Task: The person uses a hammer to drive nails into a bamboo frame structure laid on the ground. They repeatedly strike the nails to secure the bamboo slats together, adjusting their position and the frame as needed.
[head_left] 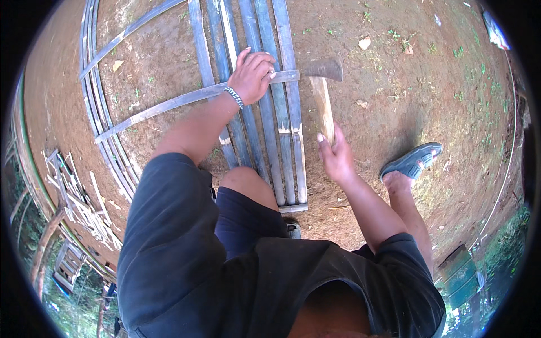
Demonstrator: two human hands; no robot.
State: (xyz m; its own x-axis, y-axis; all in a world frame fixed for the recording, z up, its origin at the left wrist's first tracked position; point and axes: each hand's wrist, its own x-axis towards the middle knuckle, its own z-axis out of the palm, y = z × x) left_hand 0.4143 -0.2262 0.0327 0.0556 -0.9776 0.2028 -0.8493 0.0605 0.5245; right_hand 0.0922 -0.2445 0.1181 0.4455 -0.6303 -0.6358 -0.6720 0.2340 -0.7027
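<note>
My right hand grips the pale wooden handle of a hatchet. Its dark metal head lies just beyond the right end of a crosswise slat. Over that slat, near the same end, my left hand rests with its fingers curled and pressed together. Whatever is between those fingertips, if anything, is too small to make out. Under the crosswise slat run several long grey bamboo slats, side by side with gaps between them. A short end piece crosses their near ends, close to my knee.
Another group of long slats lies to the left, joined by the crosswise slat and a farther crosspiece. Thin wood scraps are piled on the bare earth at the left. My sandalled foot stands on the right.
</note>
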